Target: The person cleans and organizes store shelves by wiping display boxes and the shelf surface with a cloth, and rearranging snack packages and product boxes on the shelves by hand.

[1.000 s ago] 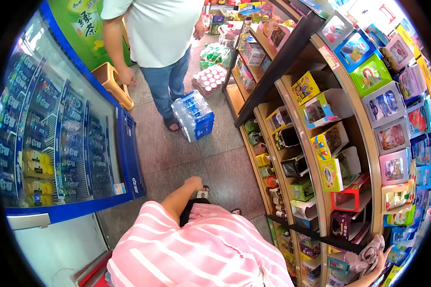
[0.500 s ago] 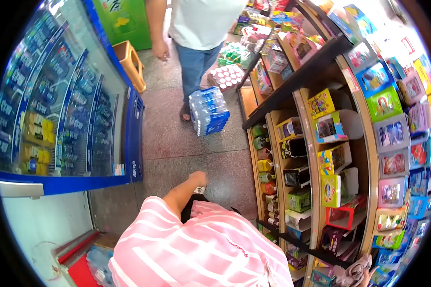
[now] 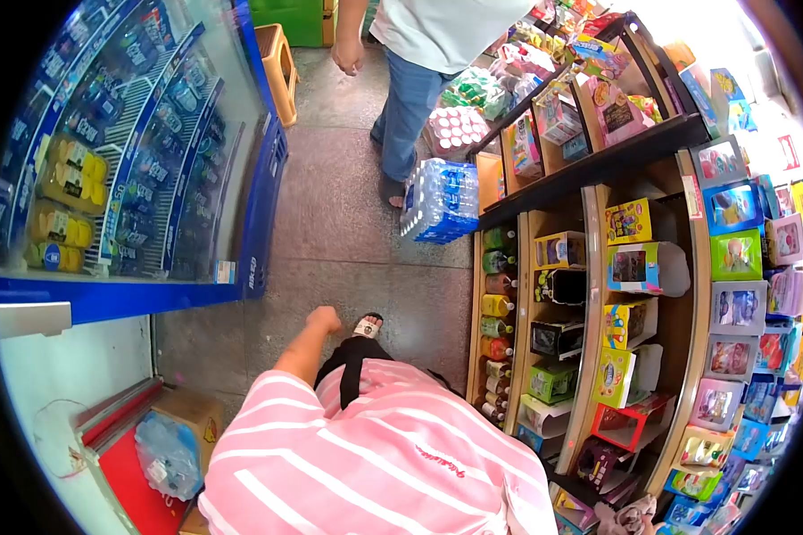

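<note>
My left hand (image 3: 324,319) hangs over the tiled floor in a loose fist, with nothing seen in it. Ahead of my feet stands a shrink-wrapped pack of water bottles (image 3: 442,201) with blue labels, out of reach of my hands and close to the shelf end. A crumpled greyish-pink cloth (image 3: 626,515) shows at the bottom right beside the shelves, at my right hand, which is almost wholly cut off by the frame edge. My pink striped shirt hides much of the lower middle.
A drinks fridge (image 3: 263,209) lines the left, shelves (image 3: 525,294) of packaged snacks the right. Another person (image 3: 410,98) stands beyond the water pack, near a stool (image 3: 278,76). A wrapped bundle (image 3: 168,455) sits on a cardboard box at lower left.
My left hand has swung left, and my sandalled foot now shows. With the view shifted, the water pack and the person appear further right. The cloth sits lower in view, its hand nearly gone.
</note>
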A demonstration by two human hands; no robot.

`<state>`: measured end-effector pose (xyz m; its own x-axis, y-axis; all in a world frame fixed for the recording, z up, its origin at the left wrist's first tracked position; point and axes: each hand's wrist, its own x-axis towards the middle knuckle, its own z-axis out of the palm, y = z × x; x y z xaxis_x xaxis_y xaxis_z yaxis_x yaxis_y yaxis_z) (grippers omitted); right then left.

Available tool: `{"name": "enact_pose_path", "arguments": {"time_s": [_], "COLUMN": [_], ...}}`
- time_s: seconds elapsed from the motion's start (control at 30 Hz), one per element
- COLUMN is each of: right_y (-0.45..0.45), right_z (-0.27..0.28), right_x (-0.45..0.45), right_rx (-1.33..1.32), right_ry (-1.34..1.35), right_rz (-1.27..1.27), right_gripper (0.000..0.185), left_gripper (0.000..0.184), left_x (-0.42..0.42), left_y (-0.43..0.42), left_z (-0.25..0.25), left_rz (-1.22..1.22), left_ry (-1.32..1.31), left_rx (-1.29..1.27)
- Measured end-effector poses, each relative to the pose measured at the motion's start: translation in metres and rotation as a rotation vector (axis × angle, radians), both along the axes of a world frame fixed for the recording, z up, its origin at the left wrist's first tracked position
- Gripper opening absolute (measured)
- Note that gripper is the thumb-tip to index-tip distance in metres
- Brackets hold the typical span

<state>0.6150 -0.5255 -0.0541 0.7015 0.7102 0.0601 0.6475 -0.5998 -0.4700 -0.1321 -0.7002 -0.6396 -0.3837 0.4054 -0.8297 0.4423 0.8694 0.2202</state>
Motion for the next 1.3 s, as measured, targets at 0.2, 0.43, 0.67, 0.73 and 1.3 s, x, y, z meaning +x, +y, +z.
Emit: {"name": "enact_pose_path", "arguments": {"time_s": [0.2,0.43,0.67,0.73,1.3], "right_y": [0.000,0.003,-0.010,-0.010,-0.022], "right_z": [-0.006,-0.009,-0.009,-0.010,-0.018], "right_x": [0.025,0.052,0.075,0.084,0.035], "right_rx": [-0.048,-0.070,-0.096,-0.102,-0.001], "right_ry": [-0.034,-0.044,-0.052,-0.037,-0.070], "right_rz": [-0.013,-0.017,-0.029,-0.024,0.172], "right_gripper": [0.084,0.085,0.087,0.087,0.115], "left_gripper": [0.035,0.038,0.039,0.029,0.044], "left_x": [0.004,0.011,-0.030,-0.028,0.178], "left_y": [0.028,0.129,0.268,0.280,0.357], "left_z": [0.015,0.037,0.166,0.157,0.273], "left_rz": [0.004,-0.311,-0.184,-0.221,-1.196], "left_ry": [0.041,-0.107,0.090,0.171,-0.258], "left_rx": [0.112,0.207,0.232,0.227,0.822]}}
